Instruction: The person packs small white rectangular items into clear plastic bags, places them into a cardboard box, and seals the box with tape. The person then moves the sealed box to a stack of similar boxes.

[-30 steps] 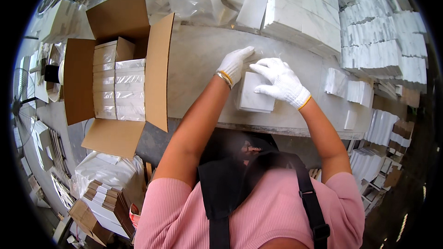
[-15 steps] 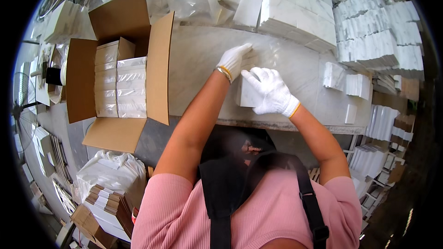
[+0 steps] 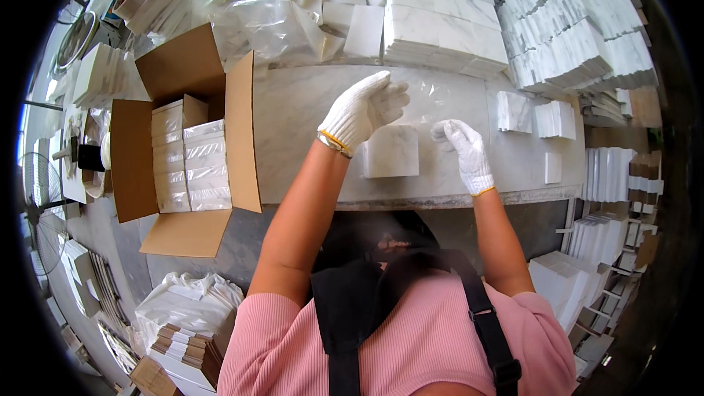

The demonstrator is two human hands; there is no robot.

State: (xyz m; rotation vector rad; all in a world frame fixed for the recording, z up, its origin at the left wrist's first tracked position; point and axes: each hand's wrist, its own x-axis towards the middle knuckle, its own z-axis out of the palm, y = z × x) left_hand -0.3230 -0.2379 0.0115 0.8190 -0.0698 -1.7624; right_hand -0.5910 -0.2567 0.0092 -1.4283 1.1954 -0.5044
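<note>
A white stone tile block (image 3: 392, 152), perhaps a small stack, lies on the pale marble worktop (image 3: 315, 176) in front of me. My left hand (image 3: 363, 111), in a white knit glove with a yellow cuff, is just above the block's far left corner. Its fingers are stretched out and hold nothing. To the right of the block, my gloved right hand (image 3: 466, 152) hovers with bent fingers drawn together; whatever they pinch is too small to make out. Clear plastic film (image 3: 430, 97) lies behind the block, between the hands.
On the left stands an open cardboard box (image 3: 242, 139) holding plastic-wrapped packs (image 3: 207, 154). Large marble tile stacks (image 3: 445, 37) rise at the back right. Smaller tile stacks (image 3: 515, 111) sit near the right end. Plastic bags (image 3: 268, 26) and foam pieces (image 3: 364, 31) crowd the back.
My right hand has come off the block and moved right, uncovering it. My left hand has opened its fingers more. The whole view has shifted a little.
</note>
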